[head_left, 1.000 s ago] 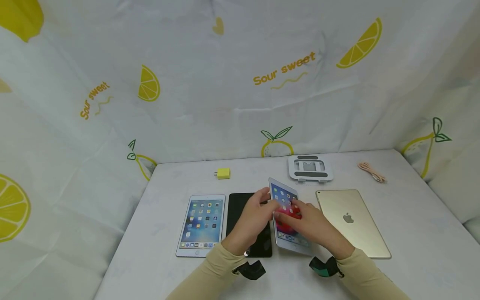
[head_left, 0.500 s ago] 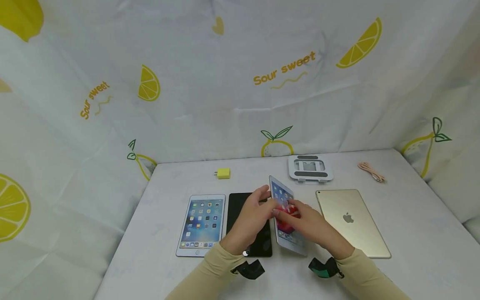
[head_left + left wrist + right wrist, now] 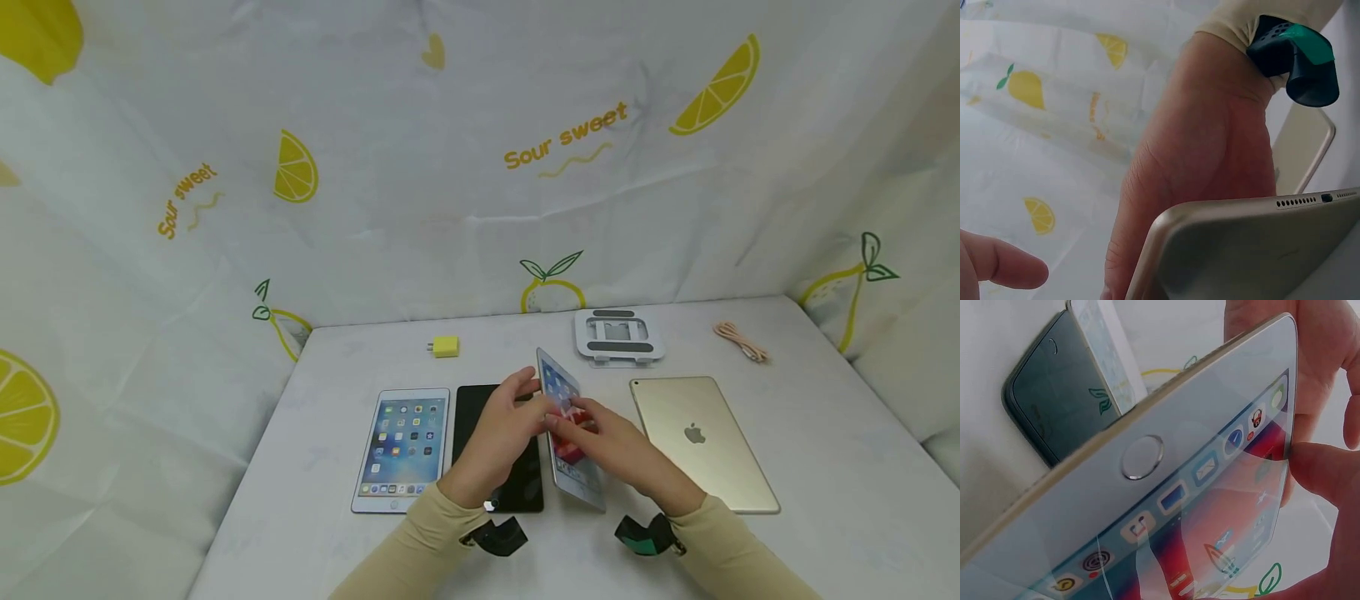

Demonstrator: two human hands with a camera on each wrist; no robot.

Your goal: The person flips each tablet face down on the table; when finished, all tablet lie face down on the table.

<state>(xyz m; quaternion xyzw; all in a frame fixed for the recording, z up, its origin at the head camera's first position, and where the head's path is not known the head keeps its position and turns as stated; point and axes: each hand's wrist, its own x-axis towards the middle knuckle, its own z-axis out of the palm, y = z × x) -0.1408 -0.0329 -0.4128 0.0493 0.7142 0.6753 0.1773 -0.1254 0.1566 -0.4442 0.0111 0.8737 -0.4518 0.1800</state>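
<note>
A white-framed tablet (image 3: pixel 564 387) with a lit red wallpaper stands tilted on the table between my hands. At its left edge, my left hand (image 3: pixel 498 437) pinches it, thumb on the screen side. My right hand (image 3: pixel 626 446) reaches across the screen, its thumb at that same edge and its fingers bent over the glass. The left wrist view shows the tablet's gold back (image 3: pixel 1254 250) and charging port. In the right wrist view its round home button (image 3: pixel 1142 456) faces the camera. Beneath my left wrist lies a black-screened tablet (image 3: pixel 517 492), partly covered.
Left of the black one, a lit white tablet (image 3: pixel 401 450) lies screen up. A gold tablet (image 3: pixel 697 433) lies face down on the right. Farther back are a yellow charger plug (image 3: pixel 446 347), a white folding stand (image 3: pixel 619 336) and a coiled pinkish cable (image 3: pixel 741 341).
The held tablet has turned more edge-on, its near right corner swinging left. Both hands keep their places on it.
</note>
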